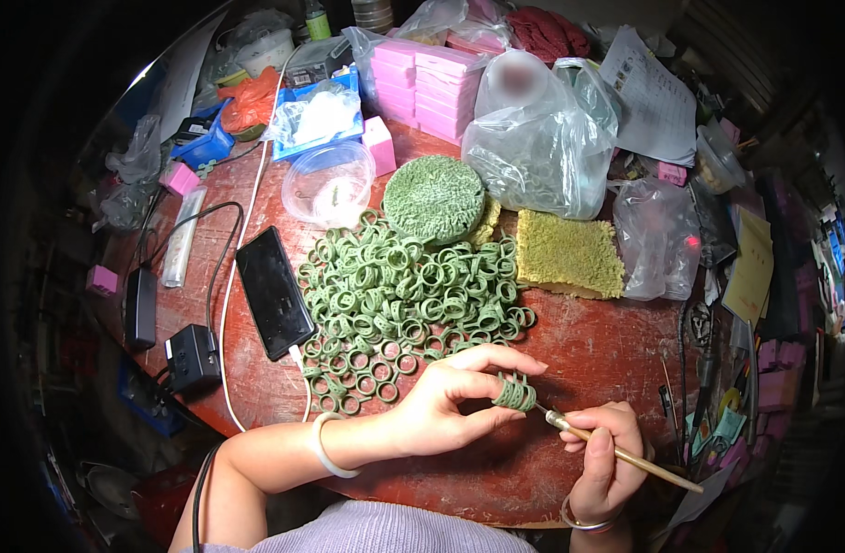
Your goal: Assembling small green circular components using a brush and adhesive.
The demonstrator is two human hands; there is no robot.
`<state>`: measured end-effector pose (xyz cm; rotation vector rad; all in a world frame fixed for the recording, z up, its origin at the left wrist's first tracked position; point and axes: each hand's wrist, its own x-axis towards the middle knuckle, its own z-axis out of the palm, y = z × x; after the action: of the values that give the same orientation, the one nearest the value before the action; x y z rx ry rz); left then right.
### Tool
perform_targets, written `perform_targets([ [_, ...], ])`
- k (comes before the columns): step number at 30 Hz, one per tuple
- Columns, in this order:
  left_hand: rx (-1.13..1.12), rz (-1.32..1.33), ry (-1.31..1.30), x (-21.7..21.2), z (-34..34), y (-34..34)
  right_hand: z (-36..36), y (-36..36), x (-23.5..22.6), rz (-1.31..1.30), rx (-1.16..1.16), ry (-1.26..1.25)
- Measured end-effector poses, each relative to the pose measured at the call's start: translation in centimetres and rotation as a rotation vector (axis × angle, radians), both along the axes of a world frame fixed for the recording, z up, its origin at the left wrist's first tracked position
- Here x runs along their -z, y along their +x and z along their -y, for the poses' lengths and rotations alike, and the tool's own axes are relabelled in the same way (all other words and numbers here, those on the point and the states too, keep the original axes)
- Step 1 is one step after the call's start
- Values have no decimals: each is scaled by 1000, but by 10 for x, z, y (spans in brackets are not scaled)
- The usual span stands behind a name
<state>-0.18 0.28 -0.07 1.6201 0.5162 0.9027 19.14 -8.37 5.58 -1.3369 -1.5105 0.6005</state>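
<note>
My left hand (450,396) pinches a small stack of green rings (514,394) between thumb and fingers, just above the red table. My right hand (607,452) grips a thin wooden-handled tool (625,454) whose metal tip points at the stack and touches it. A big heap of loose green rings (404,295) lies on the table just beyond my left hand. A pale bangle sits on my left wrist.
A black phone (275,290) on a white cable lies left of the heap. Behind it are a round green pad (434,198), a yellow-green sponge (568,253), a clear lidded tub (330,182), plastic bags (542,138) and pink boxes (436,83). The red table (607,341) is crowded at its edges.
</note>
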Motion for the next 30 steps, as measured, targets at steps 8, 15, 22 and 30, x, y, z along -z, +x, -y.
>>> perform_targets([
  [8, -6, 22, 50, -1, -1, 0, 3, 2, 3, -19, 41, 46],
  [15, 0, -19, 2, -1, -2, 1, -19, 11, 2, 749, 92, -128],
  [22, 29, -31, -134, 3, 5, 4, -15, 3, 8, 807, -245, -321],
  [30, 7, -116, -19, 6, 3, 4, -18, 2, 5, 794, -294, -258],
])
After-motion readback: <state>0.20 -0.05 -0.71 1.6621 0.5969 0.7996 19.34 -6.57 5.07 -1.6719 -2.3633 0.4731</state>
